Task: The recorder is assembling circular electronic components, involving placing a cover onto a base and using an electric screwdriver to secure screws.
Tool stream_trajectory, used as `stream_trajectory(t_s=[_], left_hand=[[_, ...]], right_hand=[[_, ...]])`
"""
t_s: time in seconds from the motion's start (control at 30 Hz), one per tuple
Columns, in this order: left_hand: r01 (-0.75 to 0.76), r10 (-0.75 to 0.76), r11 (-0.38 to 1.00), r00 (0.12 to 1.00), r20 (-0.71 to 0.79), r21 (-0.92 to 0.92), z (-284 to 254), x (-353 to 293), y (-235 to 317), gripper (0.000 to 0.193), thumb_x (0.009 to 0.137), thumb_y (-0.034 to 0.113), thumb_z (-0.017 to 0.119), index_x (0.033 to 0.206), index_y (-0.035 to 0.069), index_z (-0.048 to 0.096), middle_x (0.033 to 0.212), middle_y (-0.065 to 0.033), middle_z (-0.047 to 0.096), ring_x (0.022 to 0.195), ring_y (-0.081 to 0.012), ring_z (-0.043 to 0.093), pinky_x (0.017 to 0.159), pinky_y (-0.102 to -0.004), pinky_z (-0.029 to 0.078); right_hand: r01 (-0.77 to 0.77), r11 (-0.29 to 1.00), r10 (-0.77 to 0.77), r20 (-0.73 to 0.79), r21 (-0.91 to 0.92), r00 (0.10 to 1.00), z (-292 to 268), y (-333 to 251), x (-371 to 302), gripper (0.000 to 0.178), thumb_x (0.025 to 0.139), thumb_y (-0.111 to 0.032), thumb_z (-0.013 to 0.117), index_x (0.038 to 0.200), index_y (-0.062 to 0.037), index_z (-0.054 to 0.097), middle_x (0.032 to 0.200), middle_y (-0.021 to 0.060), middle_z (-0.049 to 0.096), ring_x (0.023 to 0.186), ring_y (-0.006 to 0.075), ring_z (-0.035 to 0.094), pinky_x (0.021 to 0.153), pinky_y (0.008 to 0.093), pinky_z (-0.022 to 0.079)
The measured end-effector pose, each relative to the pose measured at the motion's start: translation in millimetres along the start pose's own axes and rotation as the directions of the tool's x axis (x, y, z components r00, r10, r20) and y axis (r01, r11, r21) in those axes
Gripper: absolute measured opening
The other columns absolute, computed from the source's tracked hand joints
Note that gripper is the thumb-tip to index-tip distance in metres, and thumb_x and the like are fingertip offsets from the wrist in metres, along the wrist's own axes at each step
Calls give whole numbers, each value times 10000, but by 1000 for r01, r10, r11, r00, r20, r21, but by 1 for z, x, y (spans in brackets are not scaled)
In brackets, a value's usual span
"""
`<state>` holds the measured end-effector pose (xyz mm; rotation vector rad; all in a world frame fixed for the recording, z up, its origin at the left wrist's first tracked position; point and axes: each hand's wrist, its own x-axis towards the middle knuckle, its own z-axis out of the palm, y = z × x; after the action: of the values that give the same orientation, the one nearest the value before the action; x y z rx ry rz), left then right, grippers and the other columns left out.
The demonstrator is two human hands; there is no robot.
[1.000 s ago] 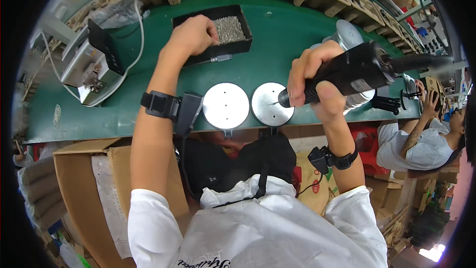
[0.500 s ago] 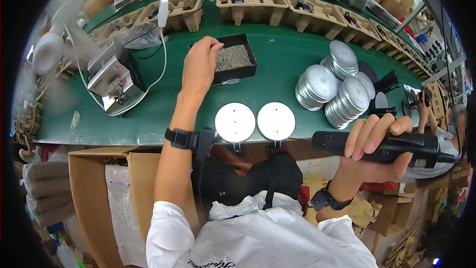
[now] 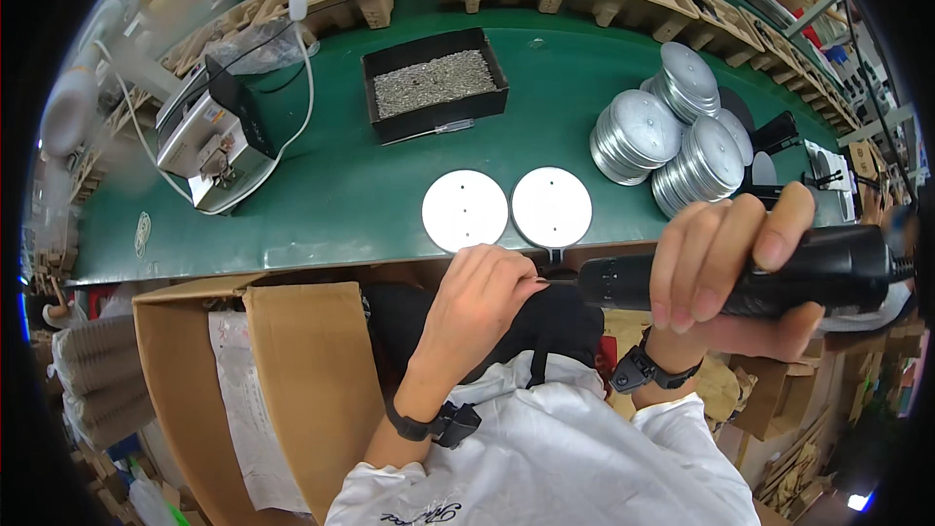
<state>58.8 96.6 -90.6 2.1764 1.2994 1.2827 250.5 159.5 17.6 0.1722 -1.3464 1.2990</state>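
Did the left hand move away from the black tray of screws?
Yes. The left hand pulled back from the black tray, toward the body, past the table's near edge.

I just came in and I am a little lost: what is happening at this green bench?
A person stands at a green workbench. The right hand grips a black power screwdriver, held level near the bench edge. The left hand is pinched shut at the tool's tip; what it holds cannot be seen. Two white round discs lie flat side by side before them, with a black tray of screws behind and stacked metal discs to the right.
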Motion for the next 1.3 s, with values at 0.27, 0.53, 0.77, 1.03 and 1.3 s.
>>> stream_trajectory(t_s=[0.27, 0.53, 0.77, 1.03, 1.3], left_hand=[[2, -17, 997, 981, 194, 77, -20, -15, 9, 197, 789, 66, 738, 908, 37, 584, 886, -85, 589, 874, -295, 566, 812, -375, 461], [-37, -1, 989, 968, 252, 146, -37, -27, 8, 178, 849, 146, 698, 904, 17, 590, 890, -90, 595, 925, -290, 583, 919, -411, 456], [-60, -20, 959, 961, 276, 278, -46, -32, 15, 190, 839, 175, 702, 869, 25, 589, 853, -77, 589, 877, -250, 596, 1029, -443, 427], [149, -145, 920, 989, -39, 362, -61, -28, -31, 997, 689, 408, 839, 1444, -43, 370, 1427, -194, 468, 1386, -352, 393, 1186, -581, 176], [293, -302, 874, 952, -38, 387, -41, -43, -78, 1200, 611, 455, 849, 1511, -55, 240, 1460, -191, 438, 1402, -301, 374, 1197, -590, 106]], right_hand=[[-236, 956, 232, 48, 176, 972, 7, 34, 7, 413, 950, -379, 607, 1001, -13, 423, 670, 130, 548, 461, 170, 495, 395, 291, 480], [-295, 927, 292, 46, 232, 955, 19, 58, 17, 433, 951, -401, 594, 966, -7, 417, 630, 130, 540, 409, 153, 473, 344, 278, 459], [-368, 907, 353, 109, 203, 929, 33, 69, 19, 453, 947, -414, 603, 985, 5, 433, 626, 132, 536, 412, 157, 480, 350, 285, 461], [-297, 954, 284, -185, -47, 941, 50, 107, 37, 180, 933, -141, 598, 975, 32, 576, 633, 104, 611, 444, 148, 550, 432, 259, 451], [-343, 811, 279, -201, -473, 939, 45, 169, 31, 274, 991, -246, 503, 955, 23, 540, 637, 135, 569, 446, 177, 535, 425, 299, 475]])
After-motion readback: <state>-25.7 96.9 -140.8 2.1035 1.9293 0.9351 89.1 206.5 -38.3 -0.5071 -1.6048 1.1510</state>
